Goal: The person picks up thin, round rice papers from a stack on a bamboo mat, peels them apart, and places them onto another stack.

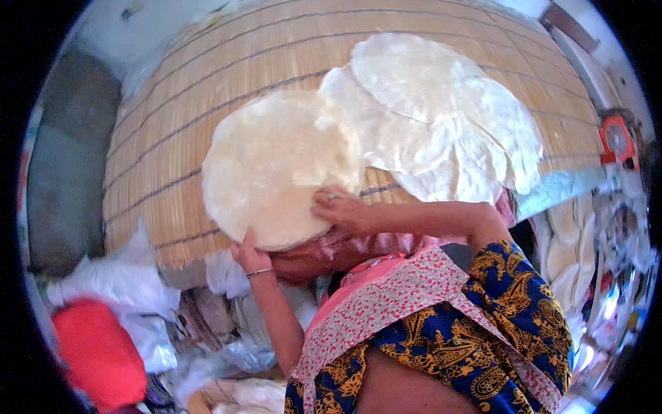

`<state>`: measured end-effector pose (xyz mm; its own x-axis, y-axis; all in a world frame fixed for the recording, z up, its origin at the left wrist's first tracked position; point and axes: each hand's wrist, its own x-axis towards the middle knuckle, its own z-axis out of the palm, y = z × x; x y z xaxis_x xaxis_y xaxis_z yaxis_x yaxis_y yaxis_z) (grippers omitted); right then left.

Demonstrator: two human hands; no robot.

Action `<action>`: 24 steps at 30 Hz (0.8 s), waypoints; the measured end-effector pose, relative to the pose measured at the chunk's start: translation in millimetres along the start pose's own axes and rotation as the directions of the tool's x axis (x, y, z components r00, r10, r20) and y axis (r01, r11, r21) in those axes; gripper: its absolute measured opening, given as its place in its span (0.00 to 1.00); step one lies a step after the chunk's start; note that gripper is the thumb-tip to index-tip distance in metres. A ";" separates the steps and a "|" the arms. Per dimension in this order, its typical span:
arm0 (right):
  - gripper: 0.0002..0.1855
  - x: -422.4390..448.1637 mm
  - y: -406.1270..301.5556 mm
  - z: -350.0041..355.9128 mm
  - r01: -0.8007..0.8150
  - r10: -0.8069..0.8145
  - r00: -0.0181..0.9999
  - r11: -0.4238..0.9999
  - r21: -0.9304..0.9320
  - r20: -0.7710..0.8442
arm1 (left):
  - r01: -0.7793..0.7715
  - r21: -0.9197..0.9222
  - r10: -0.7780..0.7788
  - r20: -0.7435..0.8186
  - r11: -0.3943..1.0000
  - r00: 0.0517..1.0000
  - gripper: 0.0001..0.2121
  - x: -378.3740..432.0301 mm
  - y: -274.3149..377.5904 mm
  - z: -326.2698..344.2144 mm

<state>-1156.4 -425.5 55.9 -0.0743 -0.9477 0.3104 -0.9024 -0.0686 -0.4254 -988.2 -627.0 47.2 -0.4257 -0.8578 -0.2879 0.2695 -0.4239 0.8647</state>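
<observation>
A thin, round, cream-coloured sheet (269, 150), like dough or flatbread, lies on a slatted mat (170, 191) in front of me. My left hand (252, 257) grips its near left rim, one finger extended over the top; the other fingers are partly hidden. Bent fingers of my right hand (339, 209) rest on the sheet's near right part, and a ring shows on one of them. Whether these fingers pinch anything cannot be made out. Beyond and to the right, several paler sheets (429, 119) overlap in a loose pile, which meets the cream sheet's right side.
White plastic bags (119, 290) and a red bundle (98, 352) sit at lower left. An orange-framed round device (615, 138) stands by the mat's right end. More pale sheets (569, 248) lie at the right. A grey panel (67, 160) borders the left side.
</observation>
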 end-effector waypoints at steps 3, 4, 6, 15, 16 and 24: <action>0.25 -17.1 5.3 0.7 -0.003 0.005 0.997 0.999 0.033 -0.072 | 0.059 0.088 -0.052 -0.076 0.994 0.996 0.23 16.3 -15.9 -8.4; 0.24 -27.9 10.9 -6.3 -0.019 0.024 0.993 0.999 0.036 -0.114 | 0.077 0.100 -0.070 -0.076 0.992 0.995 0.23 16.2 -13.5 -5.2; 0.23 -41.3 11.5 -23.2 -0.008 0.019 0.981 0.998 0.062 -0.191 | 0.077 0.061 -0.071 -0.091 0.995 0.993 0.23 38.6 -17.0 -37.7; 0.19 -211.5 96.1 -143.5 -0.681 0.530 0.700 0.697 -0.224 -0.478 | -0.075 0.727 0.314 -0.198 0.683 0.929 0.18 62.2 4.9 -54.1; 0.20 -223.5 95.6 -159.1 -0.738 0.581 0.661 0.617 -0.273 -0.476 | -0.169 0.811 0.490 -0.160 0.561 0.857 0.16 40.1 11.9 -19.2; 0.25 -262.3 105.5 -167.5 -0.812 0.883 0.466 0.454 -0.367 0.059 | -0.218 0.544 -0.070 0.460 0.810 0.885 0.07 -66.9 -57.7 213.9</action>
<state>-1303.2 -131.9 72.0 -0.8060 -0.5209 -0.2812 -0.5047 0.8529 -0.1334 -1160.0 -483.0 104.6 -0.7929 -0.5961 -0.1263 -0.1587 0.0019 0.9873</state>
